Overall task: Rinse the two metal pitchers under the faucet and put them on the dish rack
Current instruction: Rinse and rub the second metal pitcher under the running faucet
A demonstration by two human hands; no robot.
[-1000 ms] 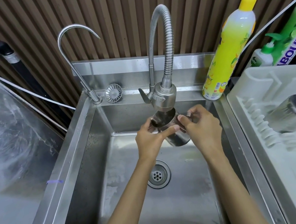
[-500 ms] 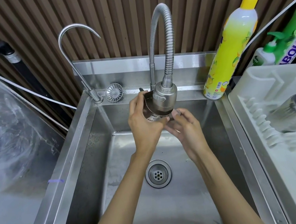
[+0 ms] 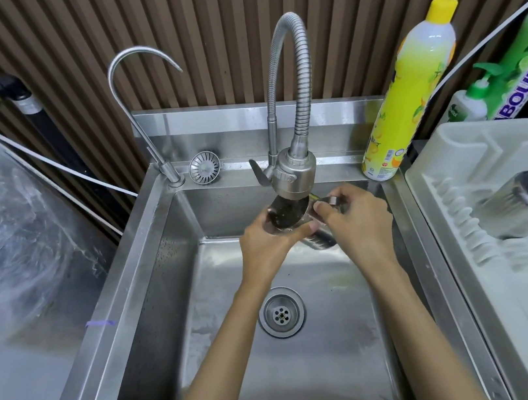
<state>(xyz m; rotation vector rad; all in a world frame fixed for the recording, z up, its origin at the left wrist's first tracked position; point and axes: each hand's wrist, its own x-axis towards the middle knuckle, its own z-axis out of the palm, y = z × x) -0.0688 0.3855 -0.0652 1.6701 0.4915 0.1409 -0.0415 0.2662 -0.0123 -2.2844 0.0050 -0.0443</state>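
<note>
1. Frame centre: the left hand (image 3: 263,248) curls around the metal pitcher (image 3: 287,217), held just beneath the faucet head (image 3: 291,175).
2. Right of it: the right hand (image 3: 358,220) pinches its handle.
3. Far right: the second pitcher (image 3: 527,205) lies tilted on the white dish rack (image 3: 474,151).

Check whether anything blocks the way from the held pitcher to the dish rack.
Nothing visible does. Only the sink's right rim lies between the pitcher, held by the left hand and right hand under the faucet, and the dish rack. A second pitcher already lies on the rack's far part.
</note>
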